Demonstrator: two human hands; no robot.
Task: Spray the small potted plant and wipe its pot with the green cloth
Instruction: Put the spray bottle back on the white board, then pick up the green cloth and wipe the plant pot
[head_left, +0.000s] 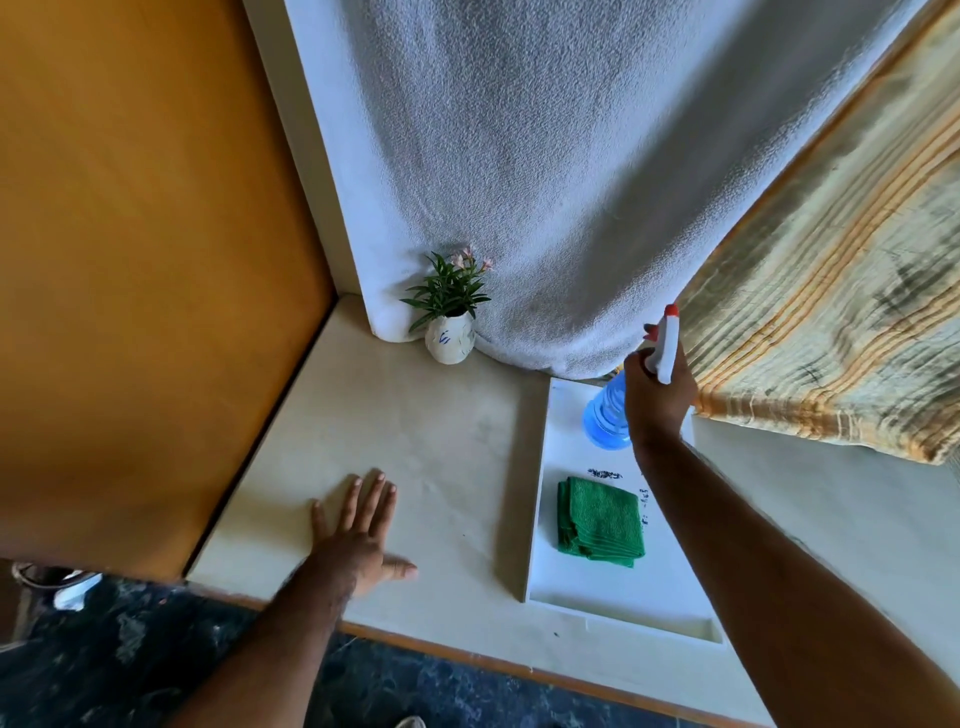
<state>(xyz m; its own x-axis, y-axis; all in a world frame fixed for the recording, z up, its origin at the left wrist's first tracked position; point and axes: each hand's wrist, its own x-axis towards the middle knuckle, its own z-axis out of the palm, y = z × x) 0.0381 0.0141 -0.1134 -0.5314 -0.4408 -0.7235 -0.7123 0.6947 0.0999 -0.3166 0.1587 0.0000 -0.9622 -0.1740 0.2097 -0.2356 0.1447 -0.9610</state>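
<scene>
A small potted plant (450, 306) with green leaves and pink flowers stands in a white pot (450, 343) at the back of the cream table, against the grey cloth. My right hand (657, 397) grips a blue spray bottle (608, 415) by its white and red trigger head, over the far end of a white tray (550, 519). The bottle is to the right of the plant, apart from it. A folded green cloth (600, 522) lies in the tray. My left hand (363, 530) rests flat on the table, fingers spread, holding nothing.
An orange panel (145, 260) walls the left side. A grey textured cloth (571, 182) hangs behind the plant, and a striped yellowish fabric (831, 322) drapes at the right. The table's front edge (467, 654) runs above a dark marbled floor.
</scene>
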